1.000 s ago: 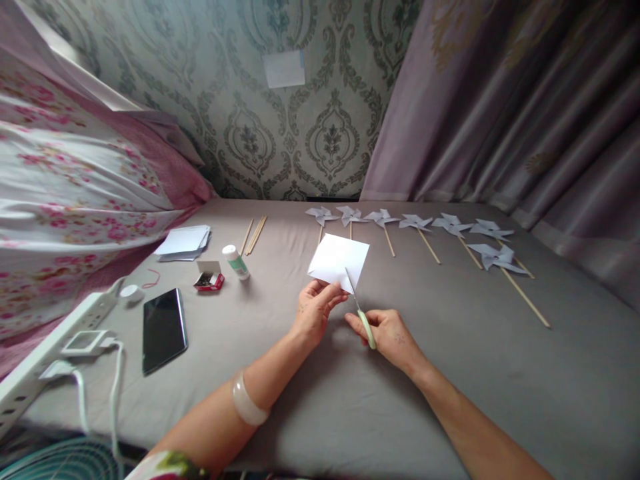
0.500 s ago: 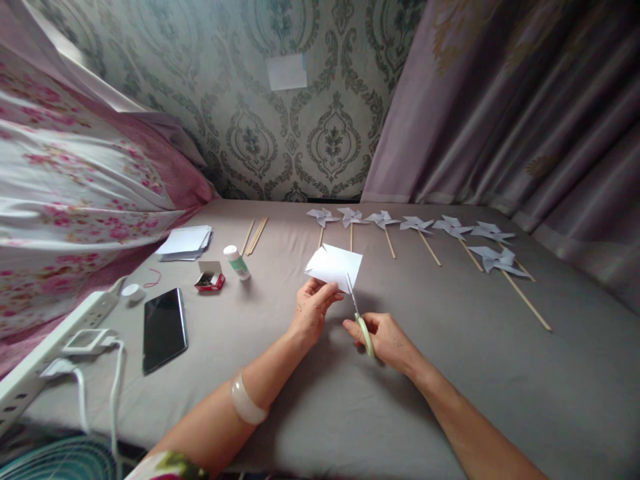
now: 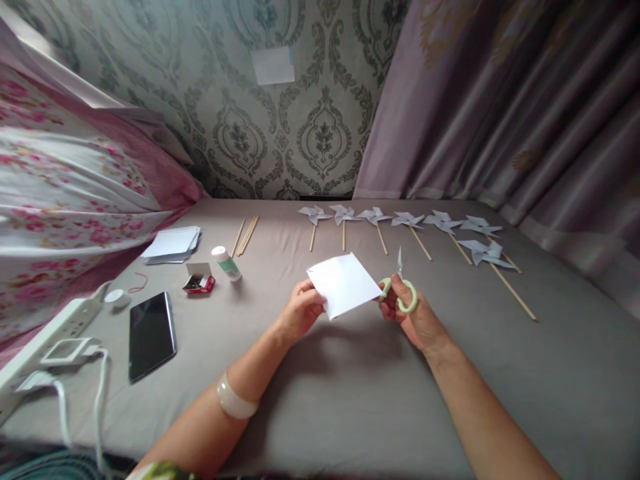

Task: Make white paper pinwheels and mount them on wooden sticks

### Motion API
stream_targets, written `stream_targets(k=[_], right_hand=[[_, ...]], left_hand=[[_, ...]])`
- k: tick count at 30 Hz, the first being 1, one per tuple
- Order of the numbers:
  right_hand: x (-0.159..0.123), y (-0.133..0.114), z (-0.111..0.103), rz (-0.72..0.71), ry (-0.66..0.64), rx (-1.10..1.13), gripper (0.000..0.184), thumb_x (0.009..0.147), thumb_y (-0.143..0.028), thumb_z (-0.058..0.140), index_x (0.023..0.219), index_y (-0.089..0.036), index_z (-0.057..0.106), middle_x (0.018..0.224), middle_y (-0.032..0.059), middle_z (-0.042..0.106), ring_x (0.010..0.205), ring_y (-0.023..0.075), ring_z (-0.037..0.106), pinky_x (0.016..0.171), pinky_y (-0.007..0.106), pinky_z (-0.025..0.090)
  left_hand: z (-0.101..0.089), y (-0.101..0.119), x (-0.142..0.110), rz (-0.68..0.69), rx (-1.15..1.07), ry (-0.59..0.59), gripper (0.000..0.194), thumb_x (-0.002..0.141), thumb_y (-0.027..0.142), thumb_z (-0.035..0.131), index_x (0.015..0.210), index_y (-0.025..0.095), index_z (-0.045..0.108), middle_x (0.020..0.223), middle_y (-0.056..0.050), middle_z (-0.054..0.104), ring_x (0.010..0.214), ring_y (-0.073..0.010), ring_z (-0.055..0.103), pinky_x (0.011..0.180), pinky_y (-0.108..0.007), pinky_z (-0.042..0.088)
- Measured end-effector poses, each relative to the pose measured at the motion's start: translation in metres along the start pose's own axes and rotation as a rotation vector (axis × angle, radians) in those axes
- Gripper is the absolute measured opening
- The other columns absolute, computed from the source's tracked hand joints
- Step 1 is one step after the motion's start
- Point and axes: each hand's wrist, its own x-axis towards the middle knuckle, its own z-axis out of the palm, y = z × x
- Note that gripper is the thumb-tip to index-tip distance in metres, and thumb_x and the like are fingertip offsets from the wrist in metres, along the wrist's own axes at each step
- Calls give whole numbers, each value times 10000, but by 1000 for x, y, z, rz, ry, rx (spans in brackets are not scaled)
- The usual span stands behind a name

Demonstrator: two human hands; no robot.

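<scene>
A white square of paper (image 3: 345,285) is held up over the grey cloth, pinched at its left edge by my left hand (image 3: 301,309). A small slit shows at the paper's left corner. My right hand (image 3: 411,313) is closed round the pale green handles of a pair of scissors (image 3: 401,280), whose blades point up and away from me. That hand's fingers are at the paper's right corner; whether they grip it I cannot tell. Beyond the paper stand out several white paper pinwheels (image 3: 376,215) on wooden sticks, lying in a row.
To the left lie a glue stick (image 3: 227,265), a small red box (image 3: 199,283), loose wooden sticks (image 3: 249,235), a stack of paper (image 3: 173,243), a phone (image 3: 153,337), a white cap (image 3: 117,298) and a red string (image 3: 139,283). A power strip (image 3: 75,320) with white cables runs along the left edge.
The scissors have come away from the paper, and their blades now point upward in my right hand, farther right. The paper has turned and come nearer. My view has shifted slightly.
</scene>
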Motion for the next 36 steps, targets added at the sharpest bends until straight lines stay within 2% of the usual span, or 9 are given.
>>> stream_targets(k=[4, 7, 16, 20, 23, 25, 30, 33, 36], right_hand=[[-3, -6, -3, -9, -54, -17, 366, 655, -499, 732, 689, -148, 633, 521, -35, 487, 457, 67, 376, 439, 210, 284], [-4, -7, -3, -9, -94, -66, 338, 633, -445, 749, 614, -156, 575, 508, -55, 428, 450, 58, 335, 415, 205, 238], [-3, -1, -5, 13, -119, -142, 332, 633, -429, 763, 642, -146, 590, 514, -62, 425, 455, 50, 319, 412, 204, 220], [0, 5, 0, -81, -24, -76, 323, 621, -417, 775, 616, -153, 589, 509, -58, 445, 450, 56, 338, 398, 202, 231], [4, 11, 9, -179, 116, 32, 315, 600, -408, 787, 621, -161, 592, 528, -52, 474, 451, 65, 359, 382, 204, 246], [5, 17, 16, -222, 191, 64, 311, 599, -409, 787, 641, -162, 601, 529, -52, 482, 449, 67, 362, 382, 208, 258], [4, 26, 29, -312, 297, -11, 311, 658, -435, 746, 674, -158, 604, 554, -38, 513, 473, 75, 381, 430, 223, 297], [2, 29, 33, -348, 298, -86, 300, 701, -445, 712, 710, -165, 607, 623, -16, 558, 552, 100, 450, 523, 236, 373], [0, 30, 37, -367, 300, -142, 304, 722, -468, 685, 736, -175, 603, 649, -11, 564, 591, 113, 468, 569, 241, 398]], left_hand=[[-3, -3, -1, -66, 94, -97, 223, 446, 128, 580, 643, 130, 684, 573, -9, 611, 518, -117, 540, 498, -214, 431], [-6, -4, 1, -75, 135, -111, 231, 445, 137, 571, 642, 131, 690, 593, -13, 620, 519, -122, 538, 489, -215, 413], [-11, -5, 2, -129, 206, -137, 224, 463, 147, 583, 668, 128, 671, 601, -14, 612, 528, -124, 542, 515, -234, 409], [-5, -2, 5, -94, 62, -11, 156, 558, 230, 691, 672, 142, 631, 626, -4, 599, 537, -111, 545, 510, -227, 433], [-2, -1, 6, -93, -8, 16, 325, 630, 404, 749, 776, 129, 654, 708, -36, 630, 627, -129, 591, 552, -228, 471], [-1, -4, 6, -79, -4, 5, 390, 634, 442, 768, 824, 119, 663, 733, -50, 637, 678, -138, 608, 575, -223, 476], [9, -18, 3, -33, 81, 56, 337, 586, 311, 831, 804, 109, 674, 752, -36, 637, 648, -95, 580, 568, -192, 451], [16, -24, 0, -35, 74, 97, 300, 564, 274, 839, 741, 107, 663, 717, -24, 631, 595, -73, 550, 530, -180, 416], [21, -28, -1, -21, 66, 118, 292, 556, 267, 836, 727, 108, 660, 676, -15, 623, 579, -76, 544, 524, -188, 405]])
